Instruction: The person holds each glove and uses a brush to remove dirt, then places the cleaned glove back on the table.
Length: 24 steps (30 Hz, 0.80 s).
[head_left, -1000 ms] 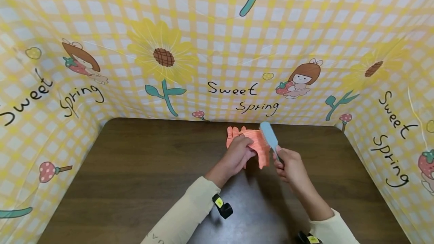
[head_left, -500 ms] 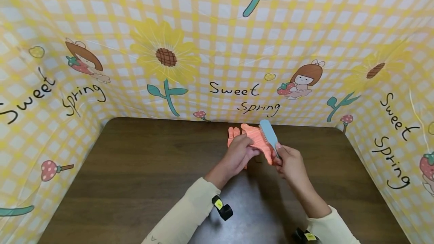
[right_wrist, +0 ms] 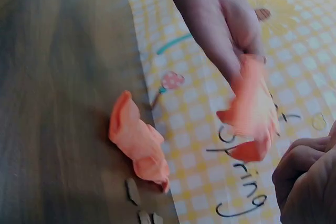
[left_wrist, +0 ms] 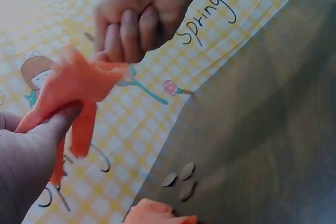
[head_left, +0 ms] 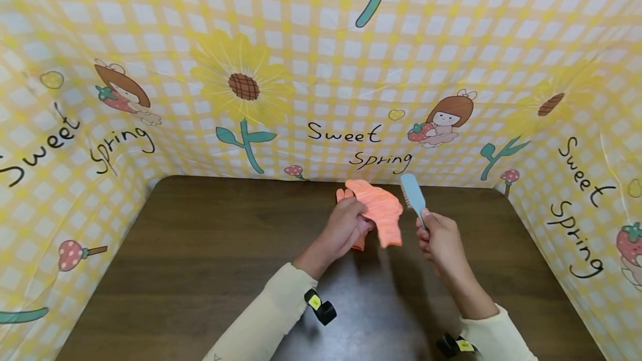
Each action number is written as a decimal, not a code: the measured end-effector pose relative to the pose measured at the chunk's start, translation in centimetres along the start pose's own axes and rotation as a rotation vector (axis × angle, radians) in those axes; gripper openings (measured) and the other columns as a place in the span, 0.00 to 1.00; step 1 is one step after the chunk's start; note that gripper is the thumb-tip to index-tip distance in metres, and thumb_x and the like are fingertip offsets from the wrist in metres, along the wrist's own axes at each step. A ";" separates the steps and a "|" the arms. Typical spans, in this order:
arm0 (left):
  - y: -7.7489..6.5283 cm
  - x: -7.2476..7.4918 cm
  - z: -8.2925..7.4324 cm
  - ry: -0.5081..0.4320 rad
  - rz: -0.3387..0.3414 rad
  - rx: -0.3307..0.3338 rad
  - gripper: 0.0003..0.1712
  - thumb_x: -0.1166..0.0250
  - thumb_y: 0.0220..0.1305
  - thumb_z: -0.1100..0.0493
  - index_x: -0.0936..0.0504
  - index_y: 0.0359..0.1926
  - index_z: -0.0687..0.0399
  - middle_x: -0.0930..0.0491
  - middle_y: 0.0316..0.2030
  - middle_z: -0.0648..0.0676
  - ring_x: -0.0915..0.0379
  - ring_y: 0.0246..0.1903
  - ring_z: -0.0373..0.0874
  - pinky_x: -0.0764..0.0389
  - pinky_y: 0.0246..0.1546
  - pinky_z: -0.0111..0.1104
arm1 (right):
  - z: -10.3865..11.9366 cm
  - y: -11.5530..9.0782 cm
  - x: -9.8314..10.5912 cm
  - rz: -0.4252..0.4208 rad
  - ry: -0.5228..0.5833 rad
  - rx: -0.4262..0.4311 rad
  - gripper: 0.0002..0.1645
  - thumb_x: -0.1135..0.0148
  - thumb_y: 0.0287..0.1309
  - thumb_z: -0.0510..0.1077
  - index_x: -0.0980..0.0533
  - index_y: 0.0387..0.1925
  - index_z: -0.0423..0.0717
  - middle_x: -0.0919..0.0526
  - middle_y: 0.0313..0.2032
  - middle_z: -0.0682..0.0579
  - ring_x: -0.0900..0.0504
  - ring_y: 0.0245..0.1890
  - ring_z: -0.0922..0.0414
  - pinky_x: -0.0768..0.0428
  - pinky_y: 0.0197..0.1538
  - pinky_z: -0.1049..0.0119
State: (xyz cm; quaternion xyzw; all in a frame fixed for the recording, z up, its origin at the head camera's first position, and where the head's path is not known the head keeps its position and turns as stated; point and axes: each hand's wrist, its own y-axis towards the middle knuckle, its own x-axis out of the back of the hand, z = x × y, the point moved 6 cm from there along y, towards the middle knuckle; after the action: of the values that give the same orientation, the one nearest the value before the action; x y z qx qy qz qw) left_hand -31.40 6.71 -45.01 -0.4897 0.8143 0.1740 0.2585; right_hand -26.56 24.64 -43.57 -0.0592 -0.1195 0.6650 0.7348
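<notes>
My left hand [head_left: 346, 224] pinches an orange knit glove [head_left: 378, 205] between thumb and fingers, holding it above the table. The glove's cuff hangs down at its right side. My right hand [head_left: 443, 241] grips a light blue brush [head_left: 413, 193] by its handle, bristles facing left toward the glove. A small gap separates brush and glove in the head view. Under the left hand a second orange glove [right_wrist: 139, 145] lies on the table, partly hidden in the head view. In the left wrist view the right hand [left_wrist: 142, 19] has curled fingers, and the brush is mostly hidden.
The dark wooden table [head_left: 225, 261] reaches back to a yellow checked cloth wall [head_left: 321, 71], which also stands at both sides. Three small flat leaf-shaped pieces [left_wrist: 187, 190] lie on the table beside the second glove.
Half a second ago the bristles lay against the glove, pulling it to the lower right. The brush has since come off to the right, and the glove's lower end hangs freely.
</notes>
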 end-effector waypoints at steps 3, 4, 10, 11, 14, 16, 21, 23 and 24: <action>0.0 0.2 -0.8 -0.001 0.036 -0.031 0.20 0.64 0.72 0.71 0.35 0.59 0.70 0.32 0.58 0.59 0.31 0.59 0.48 0.24 0.60 0.42 | 0.5 -0.4 0.2 0.025 0.025 0.027 0.22 0.61 0.81 0.51 0.32 0.33 0.41 0.39 0.18 0.60 0.43 0.12 0.67 0.46 0.13 0.73; -0.1 0.2 -1.0 0.002 0.048 -0.037 0.23 0.64 0.72 0.71 0.37 0.64 0.69 0.32 0.60 0.59 0.31 0.60 0.48 0.23 0.60 0.41 | 0.6 -0.6 -0.1 0.048 0.038 0.037 0.22 0.61 0.81 0.51 0.32 0.33 0.41 0.39 0.18 0.59 0.44 0.12 0.67 0.47 0.14 0.72; -0.3 -0.5 -1.1 0.086 0.057 0.000 0.11 0.60 0.75 0.68 0.32 0.49 0.64 0.28 0.48 0.54 0.26 0.45 0.43 0.23 0.44 0.30 | 1.3 -2.1 -3.3 0.176 0.028 0.071 0.23 0.57 0.81 0.51 0.33 0.29 0.41 0.41 0.16 0.58 0.46 0.11 0.65 0.48 0.15 0.71; -0.4 -0.6 -1.1 0.099 0.057 0.007 0.11 0.60 0.75 0.67 0.32 0.48 0.65 0.27 0.47 0.54 0.26 0.43 0.42 0.24 0.41 0.29 | 1.4 -2.2 -3.7 0.174 0.018 0.074 0.24 0.57 0.81 0.51 0.33 0.29 0.41 0.40 0.16 0.58 0.46 0.11 0.65 0.48 0.15 0.71; -0.6 -1.1 -1.3 0.093 0.066 0.007 0.12 0.60 0.75 0.67 0.30 0.48 0.66 0.25 0.47 0.53 0.26 0.42 0.41 0.26 0.40 0.28 | 1.3 -2.2 -4.5 0.145 0.001 0.073 0.24 0.55 0.80 0.51 0.33 0.28 0.40 0.40 0.16 0.57 0.46 0.12 0.64 0.47 0.15 0.72; -0.7 -0.9 -1.4 0.082 0.053 0.004 0.15 0.60 0.75 0.67 0.31 0.54 0.69 0.25 0.51 0.54 0.24 0.45 0.41 0.23 0.43 0.27 | 1.3 -2.1 -4.6 0.129 0.002 0.065 0.24 0.55 0.80 0.50 0.33 0.29 0.39 0.39 0.17 0.56 0.46 0.12 0.63 0.47 0.15 0.72; -0.8 -0.6 -1.3 0.069 0.054 0.000 0.26 0.62 0.75 0.68 0.39 0.69 0.75 0.31 0.64 0.63 0.26 0.56 0.44 0.20 0.55 0.32 | 1.2 -1.8 -4.2 0.094 -0.008 0.055 0.23 0.55 0.80 0.49 0.32 0.29 0.38 0.38 0.18 0.55 0.44 0.13 0.62 0.46 0.16 0.71; -0.9 -0.4 -1.2 0.060 0.047 0.004 0.26 0.61 0.74 0.69 0.41 0.70 0.75 0.33 0.66 0.64 0.29 0.59 0.46 0.22 0.59 0.36 | 1.3 -1.7 -4.0 0.079 -0.010 0.057 0.23 0.55 0.80 0.49 0.32 0.29 0.38 0.37 0.17 0.56 0.44 0.13 0.62 0.45 0.16 0.71; -0.9 -0.3 -1.3 0.054 0.039 0.004 0.27 0.62 0.73 0.69 0.42 0.70 0.75 0.34 0.66 0.62 0.31 0.60 0.46 0.23 0.60 0.37 | 1.3 -1.6 -3.8 0.070 -0.011 0.059 0.23 0.55 0.80 0.49 0.31 0.29 0.39 0.37 0.17 0.56 0.43 0.13 0.63 0.45 0.16 0.72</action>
State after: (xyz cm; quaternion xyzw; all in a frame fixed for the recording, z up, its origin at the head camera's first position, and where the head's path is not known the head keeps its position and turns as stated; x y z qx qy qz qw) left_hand -30.76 5.85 -43.82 -0.4777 0.8308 0.1643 0.2337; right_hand -25.67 20.58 -42.30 -0.0382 -0.1017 0.6938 0.7119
